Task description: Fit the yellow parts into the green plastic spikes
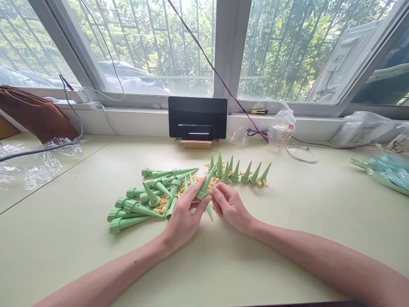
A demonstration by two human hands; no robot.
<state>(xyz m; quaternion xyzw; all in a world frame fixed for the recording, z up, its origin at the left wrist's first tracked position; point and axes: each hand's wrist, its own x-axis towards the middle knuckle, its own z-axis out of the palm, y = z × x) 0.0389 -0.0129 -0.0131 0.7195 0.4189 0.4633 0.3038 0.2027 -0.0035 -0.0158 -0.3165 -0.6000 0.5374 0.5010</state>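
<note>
Over the table (223, 273), well in from its near edge, the left hand (187, 211) grips a green spike (208, 182), its long axis tilting tip-up toward the far edge, while the right hand (230, 207), beside its collared base, pinches a small yellow piece (209, 192).

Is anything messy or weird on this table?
Nothing looks clearly broken. The crumpled clear plastic wrappers at the picture's left look untidy, like rubbish left lying about. The tapered green plastic cones left of centre look jumbled too: most lie pointing different ways, while the upright green plastic cones farther right stand neatly.
</note>
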